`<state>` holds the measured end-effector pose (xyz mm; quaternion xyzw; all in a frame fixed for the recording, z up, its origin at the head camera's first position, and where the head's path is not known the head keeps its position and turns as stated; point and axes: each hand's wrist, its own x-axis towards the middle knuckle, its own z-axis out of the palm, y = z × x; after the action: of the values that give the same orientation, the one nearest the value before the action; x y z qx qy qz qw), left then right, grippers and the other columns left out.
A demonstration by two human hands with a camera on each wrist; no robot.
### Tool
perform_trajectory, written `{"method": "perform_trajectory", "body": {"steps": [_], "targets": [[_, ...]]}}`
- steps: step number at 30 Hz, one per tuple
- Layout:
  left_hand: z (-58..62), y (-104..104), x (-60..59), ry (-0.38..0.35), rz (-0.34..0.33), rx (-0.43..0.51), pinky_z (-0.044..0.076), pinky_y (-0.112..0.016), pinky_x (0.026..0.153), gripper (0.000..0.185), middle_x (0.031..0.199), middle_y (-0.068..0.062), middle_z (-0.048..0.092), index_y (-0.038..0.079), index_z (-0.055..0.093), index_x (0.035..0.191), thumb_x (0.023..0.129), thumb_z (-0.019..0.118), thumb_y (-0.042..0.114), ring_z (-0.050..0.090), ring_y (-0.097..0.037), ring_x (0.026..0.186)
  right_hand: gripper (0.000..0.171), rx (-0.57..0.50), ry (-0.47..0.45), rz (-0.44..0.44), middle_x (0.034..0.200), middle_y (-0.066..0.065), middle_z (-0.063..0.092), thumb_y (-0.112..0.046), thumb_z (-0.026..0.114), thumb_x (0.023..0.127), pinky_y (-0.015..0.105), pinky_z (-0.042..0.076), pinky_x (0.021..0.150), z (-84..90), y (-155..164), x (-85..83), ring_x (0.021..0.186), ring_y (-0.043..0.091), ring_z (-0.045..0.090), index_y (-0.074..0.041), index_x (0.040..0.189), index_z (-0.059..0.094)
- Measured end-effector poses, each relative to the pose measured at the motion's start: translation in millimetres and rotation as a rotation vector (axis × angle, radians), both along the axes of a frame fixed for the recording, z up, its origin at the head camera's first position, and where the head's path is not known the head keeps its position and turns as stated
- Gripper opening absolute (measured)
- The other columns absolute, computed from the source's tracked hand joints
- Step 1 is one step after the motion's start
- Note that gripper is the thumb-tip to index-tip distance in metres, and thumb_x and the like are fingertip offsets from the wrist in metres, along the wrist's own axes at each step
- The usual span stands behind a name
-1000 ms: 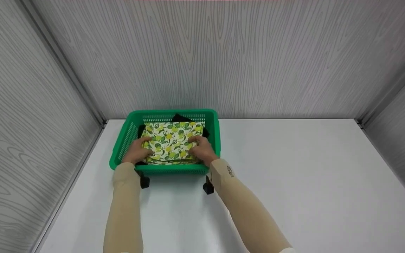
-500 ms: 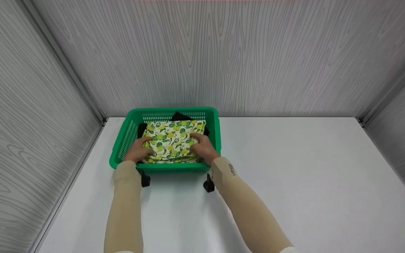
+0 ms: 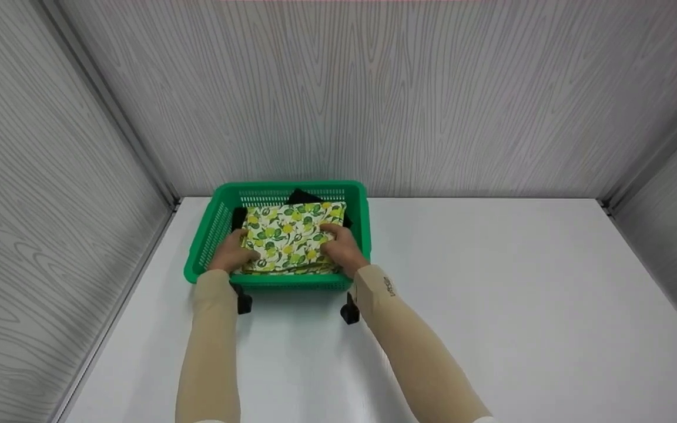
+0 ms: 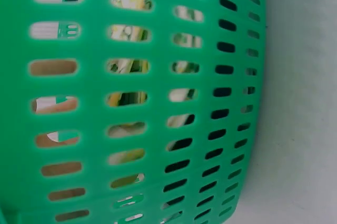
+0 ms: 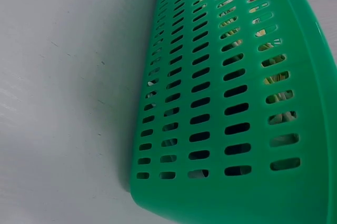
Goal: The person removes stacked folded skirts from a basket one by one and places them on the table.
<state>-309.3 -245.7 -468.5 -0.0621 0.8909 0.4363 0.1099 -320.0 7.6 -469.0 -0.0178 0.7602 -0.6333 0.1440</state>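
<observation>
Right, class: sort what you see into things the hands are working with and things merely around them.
In use:
- left hand and right hand, each holding the folded lemon-print cloth
- green slotted plastic basket

Merely around:
- black fabric underneath
- white table
- grey wood-grain walls

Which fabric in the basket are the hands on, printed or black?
The lemon-print cloth: left hand and right hand grip its edges. The black fabric lies beneath, only peeking out.

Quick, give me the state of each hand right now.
Left hand: grips the left edge of the folded lemon cloth in the basket.
Right hand: grips the cloth's right edge.
</observation>
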Motion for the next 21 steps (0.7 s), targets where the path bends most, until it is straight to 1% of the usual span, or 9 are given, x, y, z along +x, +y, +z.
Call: {"method": "perform_trajectory", "body": {"steps": [2, 5, 7, 11, 12, 14, 17, 19, 21], "targets": [[0.4, -1, -0.2, 0.006, -0.032, 0.011, 0.04, -0.053, 0.099, 0.08, 0.16, -0.031, 0.024, -0.004, 0.017, 0.16, 0.094, 0.061, 0.005, 0.047, -0.04, 0.117, 0.063, -0.003, -0.006, -0.002, 0.15, 0.013, 0.047, 0.011, 0.053, 0.089, 0.026, 0.034, 0.052, -0.1, 0, -0.5, 0.054, 0.009, 0.036, -0.005, 0.15, 0.049], [1.5, -1, -1.7, 0.014, -0.07, 0.036, 0.036, -0.055, 0.103, 0.08, 0.163, -0.028, 0.018, -0.001, 0.018, 0.161, 0.093, 0.062, 0.002, 0.037, -0.042, 0.13, 0.065, -0.005, -0.012, 0.026, 0.152, 0.012, 0.045, 0.01, 0.055, 0.09, 0.025, 0.035, 0.052, -0.1, 0, -1.0, 0.054, 0.009, 0.037, -0.006, 0.152, 0.047], [2.4, -1, -2.6, 0.025, -0.104, 0.036, 0.035, -0.056, 0.107, 0.077, 0.164, -0.027, 0.019, 0.0, 0.023, 0.16, 0.094, 0.062, 0.0, 0.033, -0.043, 0.137, 0.068, 0.003, -0.01, 0.059, 0.155, 0.011, 0.043, 0.011, 0.056, 0.089, 0.024, 0.035, 0.05, 0.2, 1, -1.1, 0.053, 0.009, 0.037, -0.007, 0.154, 0.044], [4.1, -1, -2.3, 0.049, -0.145, 0.041, 0.031, -0.057, 0.113, 0.067, 0.162, -0.026, 0.025, -0.002, 0.035, 0.156, 0.094, 0.062, -0.003, 0.024, -0.043, 0.147, 0.072, 0.0, 0.012, 0.122, 0.158, 0.011, 0.04, 0.012, 0.055, 0.089, 0.023, 0.035, 0.049, 3.0, 3, -1.0, 0.053, 0.008, 0.036, -0.007, 0.157, 0.039], [4.8, 0, -1.9, 0.053, -0.145, 0.052, 0.032, -0.056, 0.112, 0.066, 0.161, -0.025, 0.027, -0.002, 0.037, 0.155, 0.094, 0.061, -0.003, 0.025, -0.042, 0.146, 0.072, -0.005, 0.023, 0.129, 0.158, 0.01, 0.039, 0.012, 0.055, 0.09, 0.023, 0.035, 0.049, 3.9, 4, -1.1, 0.053, 0.008, 0.037, -0.007, 0.157, 0.038], [6.6, 1, -0.5, 0.067, -0.145, 0.087, 0.037, -0.054, 0.108, 0.065, 0.161, -0.025, 0.027, -0.001, 0.038, 0.155, 0.094, 0.06, -0.003, 0.034, -0.042, 0.14, 0.072, -0.012, 0.042, 0.129, 0.159, 0.009, 0.039, 0.012, 0.055, 0.09, 0.024, 0.035, 0.05, 6.4, 6, -0.9, 0.053, 0.009, 0.036, -0.008, 0.157, 0.038], [10.4, 3, 2.8, 0.095, -0.138, 0.133, 0.046, -0.047, 0.095, 0.066, 0.161, -0.024, 0.028, 0.001, 0.037, 0.156, 0.094, 0.059, -0.003, 0.049, -0.039, 0.121, 0.073, -0.012, 0.065, 0.11, 0.159, 0.008, 0.04, 0.012, 0.056, 0.09, 0.025, 0.036, 0.052, 9.7, 10, -0.3, 0.057, 0.009, 0.039, -0.011, 0.157, 0.04], [13.2, 3, 5.4, 0.119, -0.128, 0.147, 0.047, -0.042, 0.089, 0.066, 0.161, -0.023, 0.029, 0.002, 0.037, 0.156, 0.094, 0.06, -0.003, 0.053, -0.034, 0.111, 0.073, -0.015, 0.077, 0.106, 0.159, 0.007, 0.04, 0.011, 0.056, 0.09, 0.025, 0.036, 0.053, 11.9, 13, 0.5, 0.058, 0.011, 0.039, -0.013, 0.157, 0.041], [16.9, 4, 8.0, 0.136, -0.115, 0.159, 0.048, -0.041, 0.087, 0.067, 0.162, -0.022, 0.029, 0.003, 0.036, 0.157, 0.094, 0.06, -0.003, 0.056, -0.034, 0.105, 0.073, -0.031, 0.09, 0.103, 0.159, 0.006, 0.04, 0.012, 0.056, 0.089, 0.025, 0.036, 0.053, 14.6, 16, 1.0, 0.063, 0.01, 0.045, -0.014, 0.156, 0.042]]}}
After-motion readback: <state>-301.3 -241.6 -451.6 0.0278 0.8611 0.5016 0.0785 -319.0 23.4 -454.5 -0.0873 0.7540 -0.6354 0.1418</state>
